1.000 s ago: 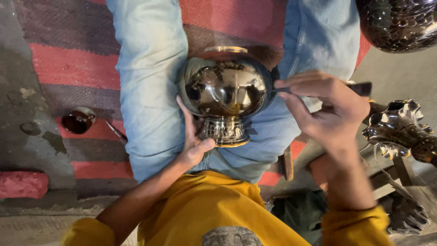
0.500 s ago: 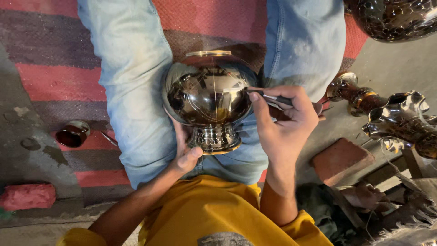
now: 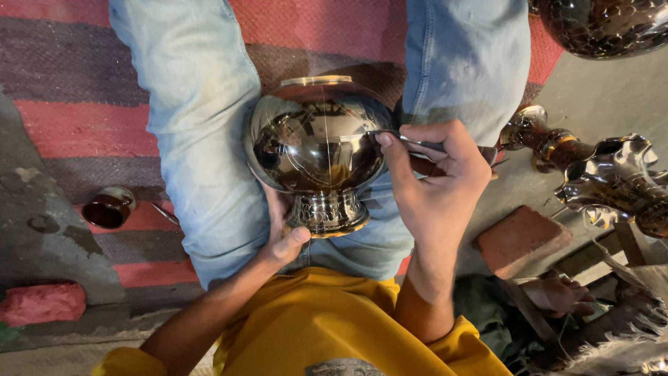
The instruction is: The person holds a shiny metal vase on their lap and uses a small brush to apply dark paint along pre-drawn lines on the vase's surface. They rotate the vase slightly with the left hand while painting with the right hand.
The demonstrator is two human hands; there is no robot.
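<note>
A small dark cup [image 3: 108,207] sits on the striped rug [image 3: 62,104] near its left edge. The left hand [image 3: 282,237] grips the metal pot [image 3: 316,150] resting on the lap. The right hand [image 3: 435,184] pinches a thin tool [image 3: 417,144] against the pot's right side; a brick [image 3: 523,240] lies just right.

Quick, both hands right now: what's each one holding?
Left hand: closed on the foot of the shiny metal pot.
Right hand: closed on a thin metal tool, tip against the pot.
</note>
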